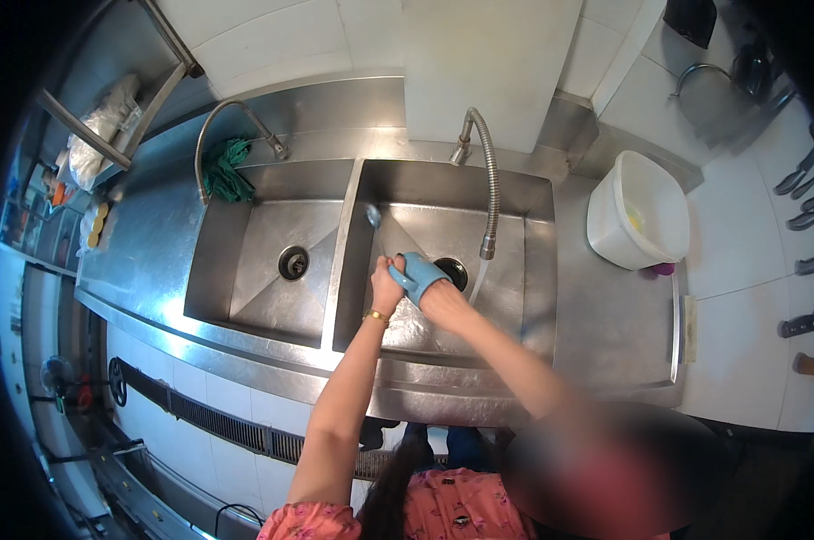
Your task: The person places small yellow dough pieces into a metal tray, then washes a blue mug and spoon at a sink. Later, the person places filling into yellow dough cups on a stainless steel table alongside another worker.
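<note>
Over the right basin of the steel sink (542, 189), my left hand (387, 286) is closed round the handle side of a light blue mug (419, 275). My right hand (445, 304) reaches into the mug's mouth, so its fingers are hidden. The mug lies tilted, its opening toward my right wrist. Just beyond my left hand is a small shiny piece like a spoon's bowl (373, 216); whether that hand also holds it is unclear. Right of the mug, a thin stream of water (479, 281) runs from a flexible tap (491, 202).
A second basin (272, 225) lies to the left, with its own tap (236, 108) and a green cloth (229, 169) behind it. On the right counter stands a white tub (605, 216), a purple item (663, 269) beside it. Knives (801, 171) hang on the right wall.
</note>
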### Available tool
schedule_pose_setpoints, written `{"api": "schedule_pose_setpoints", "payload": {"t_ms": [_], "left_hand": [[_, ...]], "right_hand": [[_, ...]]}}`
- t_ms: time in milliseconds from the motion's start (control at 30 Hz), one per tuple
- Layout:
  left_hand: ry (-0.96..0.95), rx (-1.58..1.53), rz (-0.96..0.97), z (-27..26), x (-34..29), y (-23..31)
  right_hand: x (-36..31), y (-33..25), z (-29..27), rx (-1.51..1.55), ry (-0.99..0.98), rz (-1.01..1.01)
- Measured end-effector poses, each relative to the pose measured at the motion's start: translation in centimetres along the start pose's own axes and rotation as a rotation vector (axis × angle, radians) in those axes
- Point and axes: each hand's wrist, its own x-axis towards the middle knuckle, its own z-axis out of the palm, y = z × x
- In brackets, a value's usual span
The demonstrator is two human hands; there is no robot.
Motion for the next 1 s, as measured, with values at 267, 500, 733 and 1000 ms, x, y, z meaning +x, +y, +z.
{"api": "schedule_pose_setpoints", "payload": {"t_ms": [267, 500, 733, 1000], "left_hand": [[-0.002, 0.188, -0.049, -0.5, -0.5, 1.3], [-0.020, 0.237, -0.015, 0.3, 0.0, 2.7], [-0.065, 0.275, 0.025, -0.4, 0.0, 3.1], [-0.100, 0.438, 0.044, -0.8, -0.1, 6.3]], "right_hand": [[-1.3, 0.7, 2.5, 0.703, -0.158, 0.417], [-0.5, 1.7, 1.3, 0.354, -0.218, 0.312], [-1.1, 1.8, 1.8, 0.652, -0.105, 0.373], [0.1, 2.6, 0.8, 0.949, 0.054, 0.248]]}}
